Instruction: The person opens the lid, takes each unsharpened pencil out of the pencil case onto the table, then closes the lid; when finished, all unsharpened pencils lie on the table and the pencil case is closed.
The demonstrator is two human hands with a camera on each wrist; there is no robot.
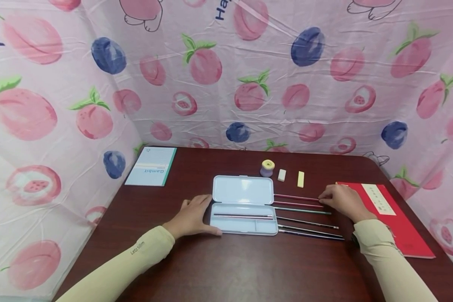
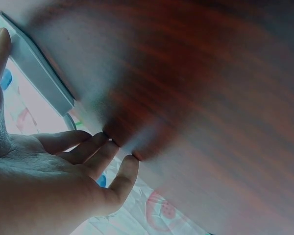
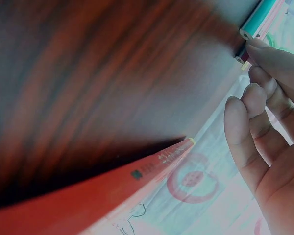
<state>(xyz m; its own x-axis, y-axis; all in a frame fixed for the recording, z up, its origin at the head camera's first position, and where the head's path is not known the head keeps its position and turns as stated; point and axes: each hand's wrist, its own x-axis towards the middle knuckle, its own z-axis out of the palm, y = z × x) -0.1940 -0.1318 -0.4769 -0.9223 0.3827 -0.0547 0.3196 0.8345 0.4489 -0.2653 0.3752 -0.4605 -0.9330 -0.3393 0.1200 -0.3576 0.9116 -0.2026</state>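
Left hand (image 1: pixel 191 218) flat, steadying the open pencil case (image 1: pixel 243 205); right hand (image 1: pixel 341 200) fingers pinch a pencil (image 1: pixel 296 197) end, best lifted level.

Right hand (image 3: pixel 269 142) fingertips (image 3: pixel 257 46) on pencil ends (image 3: pixel 249 44), red notebook (image 3: pixel 78 203) edge on dark wooden table (image 3: pixel 88 83)

1. table (image 1: pixel 230 268): dark reddish-brown wood grain.
2. pencil case (image 1: pixel 243 191): pale blue-grey, open.
3. pencils (image 1: pixel 305 209): pink, red, teal, black, purple.
4. notebook (image 1: pixel 392 218): red, cream label strip.
5. booklet (image 1: pixel 151 166): light blue, teal spine edge.
6. erasers (image 1: pixel 291 177): one white, one pale yellow.
7. tape roll (image 1: pixel 267 167): yellow over lilac.
8. backdrop cloth (image 1: pixel 226 75): pink with peaches, navy plums.
9. sleeves (image 1: pixel 136 260): beige.
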